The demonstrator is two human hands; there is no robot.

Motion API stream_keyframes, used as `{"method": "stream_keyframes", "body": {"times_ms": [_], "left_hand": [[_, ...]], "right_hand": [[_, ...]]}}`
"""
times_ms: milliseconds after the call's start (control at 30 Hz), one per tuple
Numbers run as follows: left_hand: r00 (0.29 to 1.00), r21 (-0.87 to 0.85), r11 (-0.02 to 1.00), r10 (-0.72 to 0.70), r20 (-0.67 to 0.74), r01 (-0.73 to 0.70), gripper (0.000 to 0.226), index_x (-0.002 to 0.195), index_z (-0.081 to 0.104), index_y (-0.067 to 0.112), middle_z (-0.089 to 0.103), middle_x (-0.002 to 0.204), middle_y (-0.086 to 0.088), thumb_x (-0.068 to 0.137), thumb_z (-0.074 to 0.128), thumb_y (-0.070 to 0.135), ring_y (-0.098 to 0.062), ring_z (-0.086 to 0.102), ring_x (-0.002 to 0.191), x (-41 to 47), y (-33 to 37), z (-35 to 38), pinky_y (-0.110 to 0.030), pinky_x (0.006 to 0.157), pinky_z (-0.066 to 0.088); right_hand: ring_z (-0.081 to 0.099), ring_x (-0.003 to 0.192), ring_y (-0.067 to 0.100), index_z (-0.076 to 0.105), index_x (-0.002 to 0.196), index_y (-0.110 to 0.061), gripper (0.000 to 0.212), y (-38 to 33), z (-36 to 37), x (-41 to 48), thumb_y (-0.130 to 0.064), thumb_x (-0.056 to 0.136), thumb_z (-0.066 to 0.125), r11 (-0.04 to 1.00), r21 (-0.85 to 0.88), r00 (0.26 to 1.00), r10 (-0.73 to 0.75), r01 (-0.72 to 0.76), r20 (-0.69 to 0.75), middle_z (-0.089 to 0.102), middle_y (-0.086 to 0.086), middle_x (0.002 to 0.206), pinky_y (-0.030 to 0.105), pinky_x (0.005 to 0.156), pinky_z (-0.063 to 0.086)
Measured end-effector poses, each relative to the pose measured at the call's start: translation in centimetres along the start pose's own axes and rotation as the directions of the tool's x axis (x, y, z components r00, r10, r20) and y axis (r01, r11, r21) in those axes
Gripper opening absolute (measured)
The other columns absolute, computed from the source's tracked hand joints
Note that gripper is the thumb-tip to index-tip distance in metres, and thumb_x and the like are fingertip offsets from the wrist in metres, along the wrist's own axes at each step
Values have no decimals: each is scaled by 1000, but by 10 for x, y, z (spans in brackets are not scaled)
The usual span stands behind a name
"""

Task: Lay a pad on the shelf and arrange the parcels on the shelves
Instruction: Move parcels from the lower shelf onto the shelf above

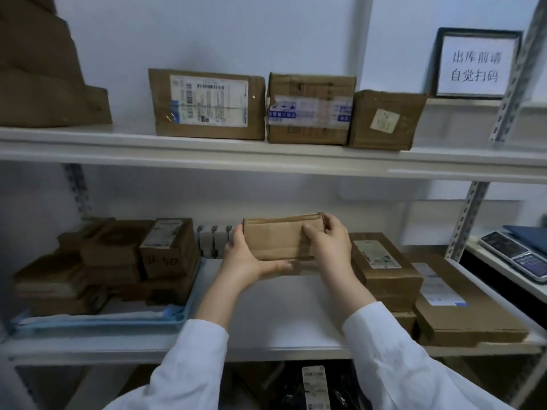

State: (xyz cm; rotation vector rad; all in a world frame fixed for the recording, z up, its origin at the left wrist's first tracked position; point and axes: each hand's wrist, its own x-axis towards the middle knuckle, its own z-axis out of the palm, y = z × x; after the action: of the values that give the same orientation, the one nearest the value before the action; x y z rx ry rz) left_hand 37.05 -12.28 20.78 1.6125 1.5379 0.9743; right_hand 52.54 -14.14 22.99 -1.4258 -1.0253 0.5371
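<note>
A small brown cardboard parcel is held upright just above the middle shelf, between both hands. My left hand grips its left end and cups it from below. My right hand grips its right end, thumb across the front face. A blue pad lies on the left part of this shelf with a pile of brown parcels on it. More brown parcels are stacked on the right of the shelf.
Three cardboard boxes stand in a row on the upper shelf, with stacked cardboard at its left end. A framed sign leans at the right. A weighing scale sits on a side surface. White items stand behind the held parcel.
</note>
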Motion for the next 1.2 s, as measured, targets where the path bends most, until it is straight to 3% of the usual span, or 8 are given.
{"method": "stream_keyframes", "body": {"times_ms": [133,333,500,600,700,800,867,1200], "left_hand": [[988,140,978,153,20,-155,140,141,-14,48,32,146,-9,48,90,35,-28,39,128,-21,20,-35,-42,101,37],[931,256,910,356,-79,-326,107,140,11,54,47,110,6,64,78,19,-15,55,88,-45,61,-94,-36,76,55],[833,364,828,517,-199,-427,109,139,10,59,50,91,21,63,79,22,-1,52,68,-68,101,-136,-14,48,39],[800,375,812,551,-239,-447,114,141,10,56,56,105,15,57,84,35,2,44,75,-78,115,-153,-16,59,38],[788,380,808,560,-257,-450,116,142,8,55,59,125,5,57,85,38,-6,44,86,-85,123,-165,-23,68,39],[764,383,800,578,-287,-461,116,142,2,53,60,123,2,63,83,30,-7,45,80,-89,127,-174,-21,60,40],[742,393,795,589,-320,-462,114,144,-1,50,59,120,0,67,80,27,-10,48,82,-89,130,-180,-26,67,44],[514,404,701,709,-482,-587,105,144,5,45,51,123,7,73,79,20,-6,44,97,-82,139,-204,-24,82,39]], "right_hand": [[49,118,33,59,120,-20,40,-31,-3,-11,-30,82,61,997,38,997,-69,67,47,59,9,122,49,100,41],[49,117,34,59,122,-16,41,-80,-12,-30,-33,85,55,968,168,978,-198,185,60,57,13,121,54,99,41],[56,110,28,60,122,-22,44,-131,-18,-45,-32,80,50,910,320,952,-299,264,66,57,11,120,53,95,46],[56,106,33,64,112,-18,42,-154,-20,-51,-32,76,50,880,363,933,-353,306,69,56,17,118,53,95,45],[52,98,25,60,99,-14,36,-171,-20,-54,-36,72,52,853,393,916,-397,343,60,53,14,111,41,85,41],[54,109,28,57,120,-5,46,-182,-17,-54,-34,83,56,824,403,895,-446,398,27,54,19,122,45,100,42],[53,114,29,54,129,-9,44,-188,-15,-55,-29,89,57,794,424,878,-479,436,-5,54,16,122,51,102,41],[50,122,22,47,135,-30,47,-211,8,-56,-24,90,58,630,551,782,-619,547,-68,54,3,129,47,102,41]]}}
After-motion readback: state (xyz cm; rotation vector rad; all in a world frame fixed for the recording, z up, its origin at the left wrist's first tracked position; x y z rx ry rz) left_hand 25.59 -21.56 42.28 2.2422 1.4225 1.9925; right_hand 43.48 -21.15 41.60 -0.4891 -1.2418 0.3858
